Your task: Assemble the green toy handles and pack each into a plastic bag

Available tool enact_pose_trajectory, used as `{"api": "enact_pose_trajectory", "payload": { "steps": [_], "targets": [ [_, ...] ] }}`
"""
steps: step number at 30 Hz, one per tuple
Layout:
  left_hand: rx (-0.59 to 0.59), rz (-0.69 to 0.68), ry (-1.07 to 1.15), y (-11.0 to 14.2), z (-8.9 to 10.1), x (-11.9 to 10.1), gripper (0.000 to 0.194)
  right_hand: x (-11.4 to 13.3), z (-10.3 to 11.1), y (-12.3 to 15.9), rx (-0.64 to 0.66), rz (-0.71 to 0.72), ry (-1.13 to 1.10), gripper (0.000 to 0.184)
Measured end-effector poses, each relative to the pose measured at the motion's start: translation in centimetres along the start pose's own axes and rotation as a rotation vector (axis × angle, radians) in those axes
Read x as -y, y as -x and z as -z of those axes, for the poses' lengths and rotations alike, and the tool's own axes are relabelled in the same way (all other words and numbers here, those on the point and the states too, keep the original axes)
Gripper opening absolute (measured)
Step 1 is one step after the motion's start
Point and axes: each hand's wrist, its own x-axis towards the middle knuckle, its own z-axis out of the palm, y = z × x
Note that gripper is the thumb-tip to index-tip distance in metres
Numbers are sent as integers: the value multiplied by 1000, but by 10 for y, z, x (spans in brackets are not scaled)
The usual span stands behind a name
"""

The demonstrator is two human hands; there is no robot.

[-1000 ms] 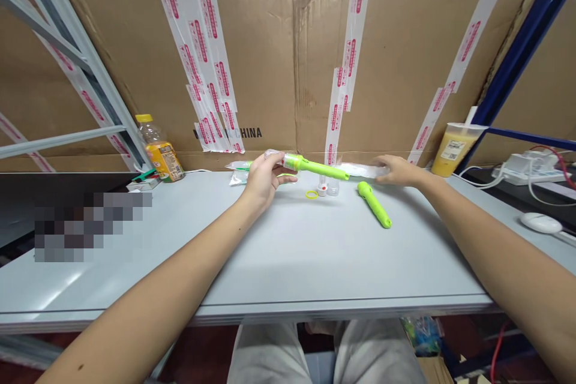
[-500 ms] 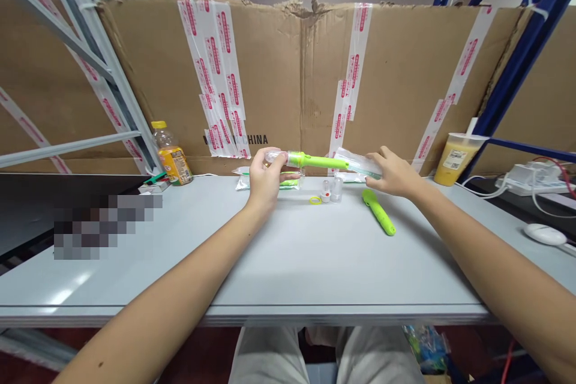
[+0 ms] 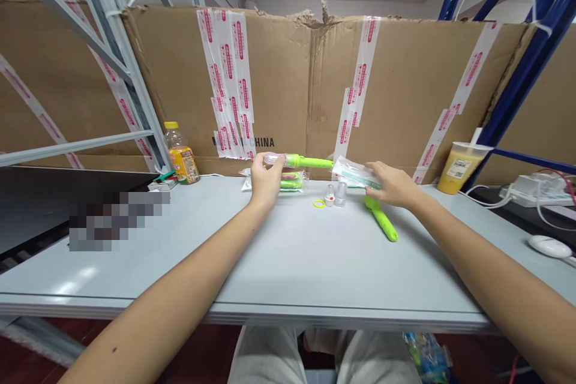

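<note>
My left hand (image 3: 266, 183) is closed around the clear end of a bright green stick-shaped tool (image 3: 315, 162), held level above the table. Its green tip points right, close to a clear plastic bag (image 3: 355, 174). The fingers of my right hand (image 3: 390, 183) pinch that bag, which has some pale green on it. Below the right hand lies a green handle-like piece (image 3: 382, 220). Between the hands stand a small white and clear piece with a red dot (image 3: 330, 195) and a clear cap (image 3: 341, 195), beside a yellow ring (image 3: 319, 204).
Behind my left hand lies a bagged green item (image 3: 292, 183). An orange drink bottle (image 3: 183, 159) stands at the back left, a yellow drink cup (image 3: 461, 169) at the back right. A white mouse (image 3: 549, 246) lies far right. Cardboard (image 3: 283, 84) walls the back.
The green tip and the bag, overlapping before, now sit nearly end to end as the hands have drawn slightly apart. My view has shifted a little, moving the background right and down.
</note>
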Motion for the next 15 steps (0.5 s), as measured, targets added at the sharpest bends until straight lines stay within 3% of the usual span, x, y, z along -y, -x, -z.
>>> {"api": "enact_pose_trajectory", "payload": {
  "steps": [8, 15],
  "targets": [
    [41, 26, 38, -2, -2, 5, 27, 13, 7, 1, 0, 65, -28, 61],
    [140, -41, -22, -1, -1, 8, 29, 24, 11, 2, -9, 93, -60, 63]
  ]
}}
